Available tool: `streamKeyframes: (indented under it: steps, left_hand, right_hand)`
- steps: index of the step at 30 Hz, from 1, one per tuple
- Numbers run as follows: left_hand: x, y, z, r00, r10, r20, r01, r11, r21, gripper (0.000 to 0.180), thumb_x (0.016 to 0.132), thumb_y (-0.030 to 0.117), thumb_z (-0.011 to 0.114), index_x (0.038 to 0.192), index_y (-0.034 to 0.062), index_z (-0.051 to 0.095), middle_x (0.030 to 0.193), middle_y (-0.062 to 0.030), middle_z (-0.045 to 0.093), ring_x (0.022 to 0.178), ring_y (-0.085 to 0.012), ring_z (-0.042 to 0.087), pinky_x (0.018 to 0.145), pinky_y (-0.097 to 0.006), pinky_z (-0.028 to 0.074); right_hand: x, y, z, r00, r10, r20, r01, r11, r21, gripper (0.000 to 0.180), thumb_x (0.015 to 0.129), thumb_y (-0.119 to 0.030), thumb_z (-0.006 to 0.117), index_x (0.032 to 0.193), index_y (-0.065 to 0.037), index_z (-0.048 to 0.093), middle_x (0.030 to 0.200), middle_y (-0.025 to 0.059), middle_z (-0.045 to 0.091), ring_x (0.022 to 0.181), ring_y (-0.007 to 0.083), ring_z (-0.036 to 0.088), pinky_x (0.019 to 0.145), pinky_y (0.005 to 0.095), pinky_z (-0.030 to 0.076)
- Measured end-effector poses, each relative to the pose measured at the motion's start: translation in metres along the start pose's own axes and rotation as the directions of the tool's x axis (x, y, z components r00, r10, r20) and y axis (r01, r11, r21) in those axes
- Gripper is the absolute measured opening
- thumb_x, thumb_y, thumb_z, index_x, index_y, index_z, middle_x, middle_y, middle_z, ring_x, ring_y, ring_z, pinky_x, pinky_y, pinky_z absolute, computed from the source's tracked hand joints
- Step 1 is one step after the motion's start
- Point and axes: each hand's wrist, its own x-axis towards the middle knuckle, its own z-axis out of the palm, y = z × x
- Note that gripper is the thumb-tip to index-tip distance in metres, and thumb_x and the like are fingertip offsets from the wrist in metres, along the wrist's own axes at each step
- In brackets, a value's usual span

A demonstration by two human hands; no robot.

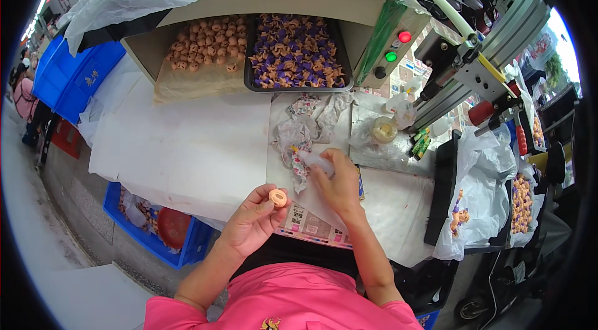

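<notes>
At twelve o'clock from my hands sits a cabinet point(349, 15) holding a black tray point(252, 75) of purple-and-tan figures beside loose tan pieces point(208, 43). A crumpled patterned rag point(298, 131) lies just beyond. My right hand point(339, 183) is closed around a clear squeeze bottle point(311, 160). My left hand point(252, 221) pinches a small tan ring-shaped piece point(278, 198), at eight o'clock from the bottle.
</notes>
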Motion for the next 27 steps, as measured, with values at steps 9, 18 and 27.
streamKeyframes:
  steps: [9, 18, 27]
  left_hand:
    - [0.008, 0.016, -0.033, 1.000, -0.024, 0.017, 0.024, 0.999, 0.027, 0.029, 0.090, 0.001, 0.059, 0.118, 0.0066, 0.056, 0.116, -0.0100, 0.060, 0.108, -0.0209, 0.060, 0.089, -0.029, 0.053]
    - [0.024, -0.020, -0.016, 0.984, -0.176, -0.005, 0.169, 0.936, 0.308, 0.033, 0.092, 0.008, 0.059, 0.124, 0.0031, 0.052, 0.112, -0.0079, 0.061, 0.104, -0.0179, 0.061, 0.089, -0.030, 0.052]
    - [0.040, -0.055, -0.004, 0.979, -0.206, 0.006, 0.183, 0.886, 0.426, 0.032, 0.092, 0.007, 0.060, 0.122, -0.0006, 0.053, 0.112, -0.0117, 0.062, 0.101, -0.0191, 0.063, 0.091, -0.032, 0.052]
  right_hand:
    - [-0.039, -0.005, -0.035, 0.984, 0.023, 0.174, 0.002, 0.990, -0.144, 0.024, 0.074, 0.001, 0.067, 0.098, -0.002, 0.066, 0.093, 0.0113, 0.065, 0.083, 0.0282, 0.058, 0.075, 0.0360, 0.047]
    - [-0.059, -0.014, -0.039, 0.958, 0.211, 0.194, -0.262, 0.919, 0.296, 0.021, 0.076, 0.004, 0.071, 0.095, -0.001, 0.065, 0.090, 0.0086, 0.064, 0.079, 0.0160, 0.063, 0.069, 0.0258, 0.050]
    - [-0.065, -0.010, -0.071, 0.972, 0.070, 0.223, -0.151, 0.916, 0.371, 0.024, 0.074, 0.001, 0.075, 0.097, -0.001, 0.068, 0.091, 0.0088, 0.066, 0.078, 0.0142, 0.063, 0.068, 0.0245, 0.050]
